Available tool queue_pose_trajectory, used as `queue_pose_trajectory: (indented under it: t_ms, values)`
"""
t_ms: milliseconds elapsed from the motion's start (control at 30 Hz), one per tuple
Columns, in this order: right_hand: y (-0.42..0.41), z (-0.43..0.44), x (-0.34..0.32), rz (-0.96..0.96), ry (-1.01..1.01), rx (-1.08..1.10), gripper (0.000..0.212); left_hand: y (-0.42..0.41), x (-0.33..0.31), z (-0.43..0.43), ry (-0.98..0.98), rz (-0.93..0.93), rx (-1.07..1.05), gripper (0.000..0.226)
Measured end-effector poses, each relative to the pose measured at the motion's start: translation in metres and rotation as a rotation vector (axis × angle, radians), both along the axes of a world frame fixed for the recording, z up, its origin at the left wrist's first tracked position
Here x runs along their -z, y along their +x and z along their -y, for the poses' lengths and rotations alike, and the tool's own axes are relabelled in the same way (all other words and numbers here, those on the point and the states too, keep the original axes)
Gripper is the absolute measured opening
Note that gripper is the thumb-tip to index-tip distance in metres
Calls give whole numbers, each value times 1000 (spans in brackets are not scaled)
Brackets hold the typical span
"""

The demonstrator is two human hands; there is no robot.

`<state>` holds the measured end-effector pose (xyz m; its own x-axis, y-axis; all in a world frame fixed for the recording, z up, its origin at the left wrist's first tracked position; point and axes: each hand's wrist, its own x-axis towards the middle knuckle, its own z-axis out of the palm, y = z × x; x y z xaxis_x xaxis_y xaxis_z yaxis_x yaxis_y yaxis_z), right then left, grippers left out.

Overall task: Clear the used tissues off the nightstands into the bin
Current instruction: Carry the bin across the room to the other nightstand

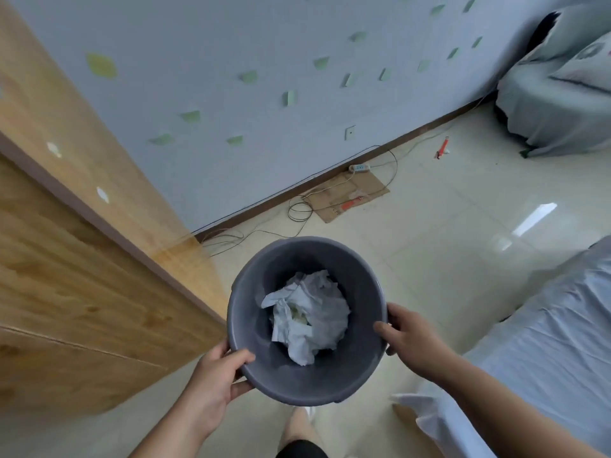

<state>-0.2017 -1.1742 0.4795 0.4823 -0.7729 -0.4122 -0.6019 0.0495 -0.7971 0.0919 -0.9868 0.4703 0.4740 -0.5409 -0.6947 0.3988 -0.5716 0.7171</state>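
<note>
The left hand grips the near-left rim of the grey bin, with the thumb hooked over the inner wall and the fingers curled under the outside. The right hand clasps the bin's right rim, thumb lying on the inside and fingers wrapped round the outer wall. The bin is held up between the 2 hands, its mouth open to the camera.

The crumpled white tissues lie heaped at the bottom of the bin. Just below the bin is the person's leg.

Left of the bin stands a wooden cabinet. Right of the bin is a bed under a pale sheet.

Beyond the bin, on the tiled floor, thin cables trail to a flat piece of cardboard and a power strip by the skirting. Further beyond the bin, to the right, lie a red tool and a cloth-covered seat. Green leaf shapes dot the wall behind the bin.
</note>
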Motion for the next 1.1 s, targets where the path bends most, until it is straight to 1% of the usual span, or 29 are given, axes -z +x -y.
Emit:
queue_pose_trajectory:
  t_ms: [200, 300, 400, 567, 667, 800, 900, 1100]
  values:
    - [31, 84, 16, -38, 47, 195, 15, 60, 21, 161, 29, -24, 232, 34]
    - [37, 128, 5, -32, 53, 323, 16, 77, 12, 246, 34, -9, 381, 32]
    - [28, 171, -9, -18, 20, 436, 14, 77, -5, 330, -2, 20, 513, 31]
    - [-5, 239, -10, -10, -31, 603, 14, 48, -13, 457, -35, 38, 696, 33]
    - [-26, 279, 9, 10, 4, 699, 15, 22, 0, 527, -1, 40, 785, 34]
    - [-52, 345, 31, 21, 112, 782, 15, -14, 18, 615, 69, 54, 833, 33]
    - [-74, 413, 21, 47, 144, 783, 15, -37, 13, 684, 88, 42, 839, 34]
    - [-120, 539, -14, 68, 87, 849, 15, -82, -5, 830, 37, 46, 907, 36]
